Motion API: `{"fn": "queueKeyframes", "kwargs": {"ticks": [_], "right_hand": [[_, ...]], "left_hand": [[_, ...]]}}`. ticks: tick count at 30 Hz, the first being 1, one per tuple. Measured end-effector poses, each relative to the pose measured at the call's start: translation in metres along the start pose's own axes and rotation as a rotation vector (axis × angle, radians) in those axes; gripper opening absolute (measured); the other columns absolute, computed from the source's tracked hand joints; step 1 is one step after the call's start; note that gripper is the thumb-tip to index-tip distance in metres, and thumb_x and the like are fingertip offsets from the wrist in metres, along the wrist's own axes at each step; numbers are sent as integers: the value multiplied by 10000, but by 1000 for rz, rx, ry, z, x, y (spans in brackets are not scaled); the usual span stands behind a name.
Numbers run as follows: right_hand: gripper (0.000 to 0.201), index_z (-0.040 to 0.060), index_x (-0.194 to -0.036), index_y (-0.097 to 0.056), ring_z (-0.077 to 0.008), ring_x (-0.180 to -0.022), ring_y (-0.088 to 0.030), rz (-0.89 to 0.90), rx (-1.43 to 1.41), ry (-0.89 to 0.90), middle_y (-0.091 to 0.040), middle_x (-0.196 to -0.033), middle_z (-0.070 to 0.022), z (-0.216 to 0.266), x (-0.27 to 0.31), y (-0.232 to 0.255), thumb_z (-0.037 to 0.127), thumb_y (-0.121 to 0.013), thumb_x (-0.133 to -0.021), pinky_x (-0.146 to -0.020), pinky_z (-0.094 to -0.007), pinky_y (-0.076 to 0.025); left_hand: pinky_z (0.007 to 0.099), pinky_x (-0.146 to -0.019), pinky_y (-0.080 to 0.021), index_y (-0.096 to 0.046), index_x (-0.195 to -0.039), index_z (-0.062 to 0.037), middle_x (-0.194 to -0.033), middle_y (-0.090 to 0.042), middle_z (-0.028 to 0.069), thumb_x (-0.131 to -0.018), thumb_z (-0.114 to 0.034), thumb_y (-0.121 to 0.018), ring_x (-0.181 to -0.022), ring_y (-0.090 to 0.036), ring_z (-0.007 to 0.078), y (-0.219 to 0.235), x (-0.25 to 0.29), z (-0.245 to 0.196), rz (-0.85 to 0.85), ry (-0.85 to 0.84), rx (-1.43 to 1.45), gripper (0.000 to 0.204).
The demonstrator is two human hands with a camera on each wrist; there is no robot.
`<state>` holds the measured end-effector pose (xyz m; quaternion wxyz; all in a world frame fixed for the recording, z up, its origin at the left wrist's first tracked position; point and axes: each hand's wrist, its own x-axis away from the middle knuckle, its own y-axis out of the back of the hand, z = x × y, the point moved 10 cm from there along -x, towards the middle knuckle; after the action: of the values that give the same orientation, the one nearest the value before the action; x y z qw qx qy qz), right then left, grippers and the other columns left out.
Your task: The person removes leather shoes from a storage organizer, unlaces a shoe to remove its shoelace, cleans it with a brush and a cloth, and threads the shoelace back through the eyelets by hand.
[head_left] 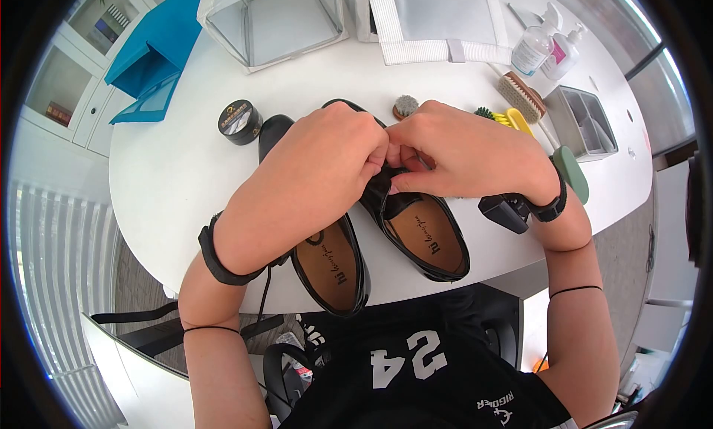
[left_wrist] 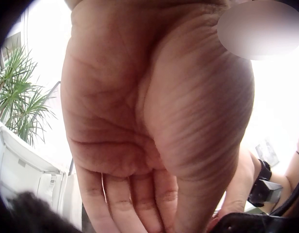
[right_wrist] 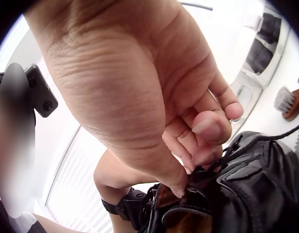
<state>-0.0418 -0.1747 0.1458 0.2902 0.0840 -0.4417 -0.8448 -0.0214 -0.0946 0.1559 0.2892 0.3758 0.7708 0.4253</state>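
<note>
A pair of black glossy leather lace-up shoes with tan insoles lies on the table, heels toward me. Both hands meet over the lacing of the right-hand shoe (head_left: 425,236). My right hand (head_left: 460,150) grips this shoe at the edge of its opening, thumb at the eyelet flap and the other fingers curled. A black shoelace (right_wrist: 268,137) runs out from beside those fingers over the shoe. My left hand (head_left: 327,147) reaches across the left-hand shoe (head_left: 330,273), its curled fingers pinching at the lacing; its fingertips are hidden in the left wrist view.
A round black tin (head_left: 240,122) stands beyond the left-hand shoe. Around the right arm are a small round brush (head_left: 405,106), a wooden brush (head_left: 521,96), a yellow-handled brush (head_left: 518,121), a green oval case (head_left: 570,175) and a grey box (head_left: 583,123). Pump bottles (head_left: 531,50) and fabric bins (head_left: 275,28) stand farther back.
</note>
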Motion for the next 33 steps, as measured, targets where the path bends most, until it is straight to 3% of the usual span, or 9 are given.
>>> {"fn": "queueKeyframes", "kwargs": {"ticks": [2, 8, 10, 26, 32, 33], "right_hand": [[230, -71, -894, -736, -376, -692, -691, -1, -12, -8, -719, -740, -194, 1, 0, 1, 133, -836, -928, -676, -444, -546], [221, -72, -897, -739, -375, -689, -691, 4, -17, -21, -723, -743, -195, -2, 0, 0, 124, -839, -919, -673, -438, -549], [227, -27, -928, -734, -289, -665, -699, -9, 5, 27, -702, -709, -111, -2, -1, -1, 162, -860, -915, -658, -392, -534], [231, -21, -922, -729, -286, -671, -694, 18, 8, -12, -692, -708, -107, -5, -2, -2, 165, -865, -901, -666, -393, -534], [235, -20, -915, -726, -282, -666, -690, 18, -8, 1, -691, -707, -103, -4, -2, -2, 168, -865, -902, -671, -393, -533], [230, -46, -901, -729, -327, -669, -686, 3, -18, 11, -699, -711, -146, -1, -2, 0, 147, -855, -905, -667, -418, -535]], "left_hand": [[402, -726, -566, -760, -881, 59, -806, -746, 201, -866, 19, -741, -744, -733, 355, 0, 0, 0, 6, 5, -4, 46], [402, -727, -568, -761, -890, 60, -811, -748, 202, -870, 19, -740, -748, -736, 356, -1, -1, 0, 24, 11, 3, 50], [402, -725, -568, -761, -892, 61, -810, -748, 203, -870, 19, -740, -749, -736, 358, -1, -1, -1, 19, 5, 7, 51], [448, -754, -548, -728, -839, 42, -814, -738, 190, -873, -9, -764, -792, -716, 377, 6, 4, -5, -57, -65, 26, 71], [448, -754, -551, -738, -850, 44, -814, -738, 195, -870, -13, -775, -791, -718, 378, 0, 0, -1, 39, -1, -10, 71], [441, -744, -553, -739, -850, 46, -809, -738, 197, -869, -10, -771, -777, -719, 378, -1, 0, -1, 46, 7, -11, 67]]}}
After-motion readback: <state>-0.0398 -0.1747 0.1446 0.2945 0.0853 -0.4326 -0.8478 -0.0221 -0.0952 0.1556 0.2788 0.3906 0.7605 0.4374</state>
